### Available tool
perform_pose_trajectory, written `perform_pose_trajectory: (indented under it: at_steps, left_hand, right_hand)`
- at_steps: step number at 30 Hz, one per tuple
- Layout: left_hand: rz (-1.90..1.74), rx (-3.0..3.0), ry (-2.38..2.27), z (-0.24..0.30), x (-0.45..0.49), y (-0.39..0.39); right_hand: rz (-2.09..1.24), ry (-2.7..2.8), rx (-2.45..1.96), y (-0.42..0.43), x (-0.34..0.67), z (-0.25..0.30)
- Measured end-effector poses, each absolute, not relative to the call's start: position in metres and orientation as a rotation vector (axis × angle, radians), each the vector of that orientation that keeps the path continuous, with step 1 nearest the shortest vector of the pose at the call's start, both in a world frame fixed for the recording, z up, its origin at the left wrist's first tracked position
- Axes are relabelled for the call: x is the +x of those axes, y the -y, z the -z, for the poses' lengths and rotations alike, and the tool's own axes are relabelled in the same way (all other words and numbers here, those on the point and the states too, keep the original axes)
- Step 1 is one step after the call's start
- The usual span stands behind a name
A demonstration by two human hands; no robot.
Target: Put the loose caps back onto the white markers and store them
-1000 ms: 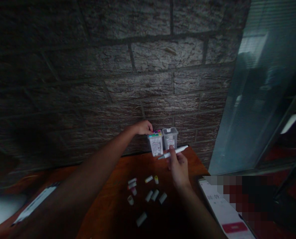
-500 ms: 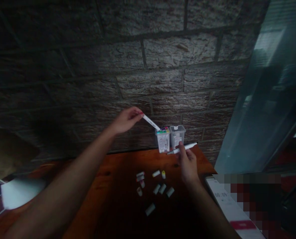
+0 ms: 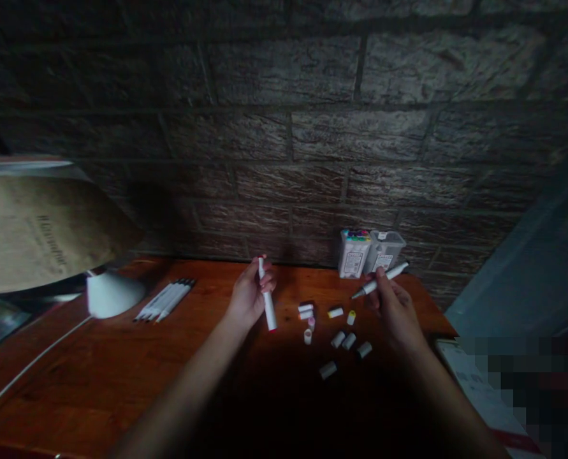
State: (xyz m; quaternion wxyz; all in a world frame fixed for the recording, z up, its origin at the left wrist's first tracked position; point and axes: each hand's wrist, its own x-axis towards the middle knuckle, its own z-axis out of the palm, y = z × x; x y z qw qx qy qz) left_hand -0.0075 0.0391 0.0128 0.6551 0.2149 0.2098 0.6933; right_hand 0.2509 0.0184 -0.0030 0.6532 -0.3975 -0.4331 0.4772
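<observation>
My left hand (image 3: 251,294) is closed round a white marker (image 3: 269,309) with red at both ends, held nearly upright over the table. My right hand (image 3: 393,299) grips an uncapped white marker (image 3: 382,280), its dark tip pointing down to the left. Between the hands, several loose marker caps (image 3: 336,313) lie on the wood, some with yellow, pink or orange ends. Behind my right hand stands a clear box (image 3: 355,256) packed with colourful-ended markers. Beside it is a second clear box (image 3: 393,242), partly hidden by my right hand and its marker.
Several uncapped white markers (image 3: 165,299) lie in a row at the left. Further left stands a lamp with a white base (image 3: 114,294), a brown printed shade (image 3: 39,229) and a cord. A stone-brick wall (image 3: 312,140) rises behind the table. A phone (image 3: 475,376) lies at the right.
My left hand has drawn the red-ended marker out of the full box and moved it left, over the table. My view has turned left. My right hand still holds its marker.
</observation>
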Motion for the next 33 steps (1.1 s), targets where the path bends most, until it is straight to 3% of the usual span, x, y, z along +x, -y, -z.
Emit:
perform_pose_trajectory:
  at_steps: [23, 33]
  left_hand:
    - [-1.171, 0.921, -0.593, 0.003, 0.002, -0.020]
    - [-0.762, 0.907, -0.629, 0.006, 0.015, -0.006]
  right_hand:
    - [-1.246, 0.992, -1.142, -0.007, 0.233, 0.011]
    - [-1.225, 1.115, -0.864, -0.001, 0.226, 0.004]
